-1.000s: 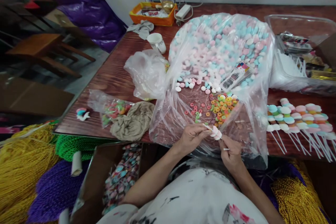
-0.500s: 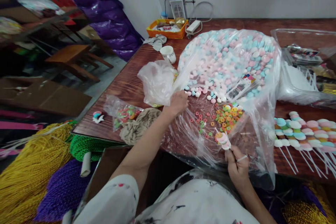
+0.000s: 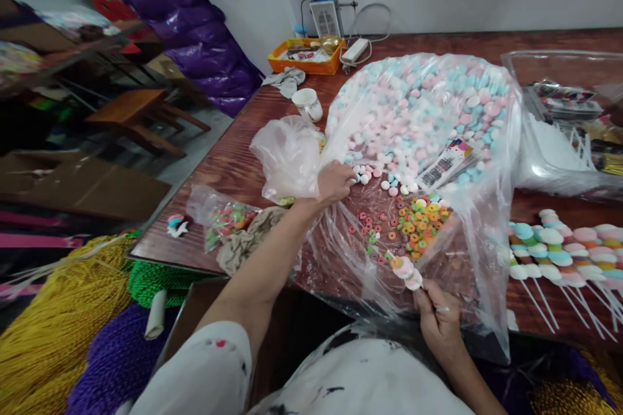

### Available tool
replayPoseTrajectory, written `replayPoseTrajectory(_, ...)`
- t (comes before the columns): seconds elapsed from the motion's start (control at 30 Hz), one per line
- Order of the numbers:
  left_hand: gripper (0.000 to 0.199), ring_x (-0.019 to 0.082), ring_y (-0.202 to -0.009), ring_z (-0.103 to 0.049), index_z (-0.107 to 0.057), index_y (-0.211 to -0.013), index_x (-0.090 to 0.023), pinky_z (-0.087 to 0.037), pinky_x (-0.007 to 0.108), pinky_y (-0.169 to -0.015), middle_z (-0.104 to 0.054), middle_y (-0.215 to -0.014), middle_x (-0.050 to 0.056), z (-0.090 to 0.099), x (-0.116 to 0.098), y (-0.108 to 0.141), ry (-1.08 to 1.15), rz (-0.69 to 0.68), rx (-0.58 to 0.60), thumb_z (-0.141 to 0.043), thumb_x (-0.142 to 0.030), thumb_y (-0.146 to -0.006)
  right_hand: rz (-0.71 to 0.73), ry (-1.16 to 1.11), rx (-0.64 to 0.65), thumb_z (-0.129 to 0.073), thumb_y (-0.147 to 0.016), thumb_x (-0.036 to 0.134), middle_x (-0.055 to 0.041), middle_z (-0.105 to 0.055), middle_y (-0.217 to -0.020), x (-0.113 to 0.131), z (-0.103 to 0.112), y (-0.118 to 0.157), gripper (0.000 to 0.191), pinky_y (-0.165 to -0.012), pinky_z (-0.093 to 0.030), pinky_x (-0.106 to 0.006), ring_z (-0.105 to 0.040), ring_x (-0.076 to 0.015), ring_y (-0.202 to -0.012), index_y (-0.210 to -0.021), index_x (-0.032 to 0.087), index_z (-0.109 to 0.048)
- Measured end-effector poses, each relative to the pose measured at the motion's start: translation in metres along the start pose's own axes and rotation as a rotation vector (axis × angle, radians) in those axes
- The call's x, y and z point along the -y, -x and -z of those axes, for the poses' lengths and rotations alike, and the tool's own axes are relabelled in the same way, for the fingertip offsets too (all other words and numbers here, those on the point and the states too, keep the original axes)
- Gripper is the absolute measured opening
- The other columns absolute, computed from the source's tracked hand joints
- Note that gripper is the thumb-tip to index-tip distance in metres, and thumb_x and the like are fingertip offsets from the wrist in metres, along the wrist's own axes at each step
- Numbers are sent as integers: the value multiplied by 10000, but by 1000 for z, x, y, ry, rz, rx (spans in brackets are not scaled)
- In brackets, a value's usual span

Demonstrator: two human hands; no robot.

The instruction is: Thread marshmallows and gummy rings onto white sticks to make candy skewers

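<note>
My left hand (image 3: 337,181) reaches to the near edge of a heap of pink, white and blue marshmallows (image 3: 413,104) in a clear plastic bag (image 3: 479,214). Its fingers are pinched together at a small white marshmallow (image 3: 354,177); the grip is partly hidden. My right hand (image 3: 442,316) is closed round the lower end of a marshmallow skewer (image 3: 407,273), which tilts up to the left. Pale marshmallows and an orange ring are threaded on it, and the bare stick tip shows. Just beyond lie loose coloured cereal rings (image 3: 421,227) on the plastic.
Finished marshmallow skewers (image 3: 555,249) lie at the right, below a clear bin (image 3: 549,149). Printed cards (image 3: 448,164) rest on the marshmallows. On the left are a crumpled bag (image 3: 285,155), a cloth (image 3: 250,240), a ring-filled bag (image 3: 224,220) and a cup (image 3: 307,105).
My left hand has shifted slightly right, its fingertips now at the nearest marshmallows. My right hand has moved the skewer a little down and left, tilting it flatter.
</note>
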State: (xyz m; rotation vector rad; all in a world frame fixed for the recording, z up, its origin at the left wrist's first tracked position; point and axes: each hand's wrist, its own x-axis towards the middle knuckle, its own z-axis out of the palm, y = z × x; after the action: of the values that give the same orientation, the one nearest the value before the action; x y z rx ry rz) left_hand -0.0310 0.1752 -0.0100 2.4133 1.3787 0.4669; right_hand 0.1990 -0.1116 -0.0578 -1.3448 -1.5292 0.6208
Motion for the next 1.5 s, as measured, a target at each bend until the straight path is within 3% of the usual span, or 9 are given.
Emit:
replayPoseTrajectory(0.17, 197, 240, -980, -542, -698, -769, -179, -400, 414, -973, -701, -999, 95, -14, -8, -2, -49, -189, 96, -512, -127, -807, 0, -3, 14, -494, -947, 166, 49, -546, -608, 1, 0, -1, 147, -494, -380, -209, -500, -95, -480, -979, 191, -636)
replayPoseTrajectory(0.33, 192, 227, -982, -597, -723, -909, -165, -450, 392, -947, -691, -980, 100, -14, -24, 9, 193, -169, -73, -546, -179, -837, -9, -11, 13, -497, -947, 183, 54, -519, -585, 3, 1, -4, 137, -489, -375, -207, -485, -94, -474, -943, 189, -634)
replayPoseTrajectory(0.47, 317, 186, -891, -630, -710, -1118, -181, -542, 322, -803, -681, -1011, 75, -6, -53, 42, 625, -23, -178, -646, -254, -816, -53, -30, 31, -485, -954, 200, 57, -491, -577, 4, 2, -4, 154, -494, -377, -207, -470, -95, -482, -891, 189, -624)
replayPoseTrajectory(0.57, 245, 159, -809, -638, -762, -990, -189, -586, 273, -668, -670, -972, 55, -4, -78, 75, 1001, 137, -108, -724, -296, -773, -46, -30, 21, -485, -954, 194, 60, -480, -567, 8, 3, -6, 161, -486, -369, -203, -457, -91, -473, -868, 188, -621)
replayPoseTrajectory(0.77, 221, 169, -856, -687, -785, -833, -169, -622, 330, -803, -718, -959, 50, -13, -108, 122, 1448, 443, -116, -855, -227, -632, 25, 24, 22, -500, -938, 160, 45, -558, -605, 19, 4, -7, 143, -510, -390, -206, -490, -93, -484, -957, 186, -639)
replayPoseTrajectory(0.87, 249, 168, -816, -699, -784, -818, -170, -625, 345, -806, -744, -888, 44, -18, -112, 134, 1508, 487, -173, -879, -228, -596, 20, 82, 45, -484, -935, 158, 26, -585, -635, 21, 4, -3, 156, -541, -414, -220, -519, -106, -515, -922, 188, -637)
replayPoseTrajectory(1.0, 313, 140, -675, -691, -780, -838, -195, -622, 286, -662, -750, -817, 23, -25, -113, 144, 1526, 510, -281, -900, -248, -554, 48, 133, 58, -478, -933, 155, 3, -619, -680, 24, 3, 0, 160, -564, -423, -231, -539, -116, -544, -914, 183, -634)
replayPoseTrajectory(1.17, 318, 127, -676, -665, -781, -843, -207, -590, 240, -593, -738, -817, 9, -29, -117, 153, 1482, 493, -379, -892, -239, -547, 69, 168, 87, -472, -929, 138, -1, -616, -680, 28, 2, 2, 160, -563, -404, -236, -543, -122, -552, -887, 188, -618)
replayPoseTrajectory(1.5, 288, 156, -807, -671, -778, -812, -205, -564, 255, -726, -723, -862, 29, -36, -115, 163, 1242, 326, -508, -897, -230, -551, 90, 209, 122, -449, -895, 91, -19, -640, -742, 29, 1, 6, 195, -611, -414, -260, -600, -156, -635, -967, 189, -601)
